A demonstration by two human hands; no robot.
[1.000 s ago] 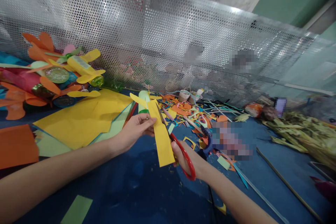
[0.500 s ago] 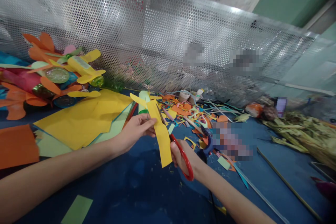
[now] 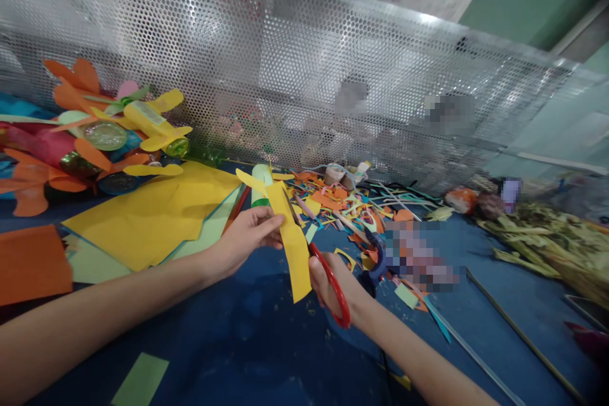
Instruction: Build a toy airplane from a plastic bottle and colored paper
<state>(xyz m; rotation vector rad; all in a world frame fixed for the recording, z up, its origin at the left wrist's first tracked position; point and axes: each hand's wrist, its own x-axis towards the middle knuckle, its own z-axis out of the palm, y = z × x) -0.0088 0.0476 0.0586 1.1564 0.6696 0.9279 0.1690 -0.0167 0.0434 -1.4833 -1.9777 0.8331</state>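
Between the thumb and fingers of my left hand (image 3: 252,228) is a strip of yellow paper (image 3: 295,260), hanging down toward me. My right hand (image 3: 333,279) grips red-handled scissors (image 3: 339,292), whose blades run along the strip's right edge. How far apart the blades are, I cannot tell. Just beyond my left fingers stands a pale green paper roll (image 3: 260,181) with yellow petal shapes beside it.
Yellow sheets (image 3: 157,216) lie left over pale green paper, near an orange sheet (image 3: 33,263). Bottle-and-paper flowers (image 3: 143,120) are piled behind. Paper scraps (image 3: 333,196) and blue-handled scissors (image 3: 378,254) lie ahead right. A thin stick (image 3: 518,330) lies right. A perforated metal screen (image 3: 295,63) stands behind.
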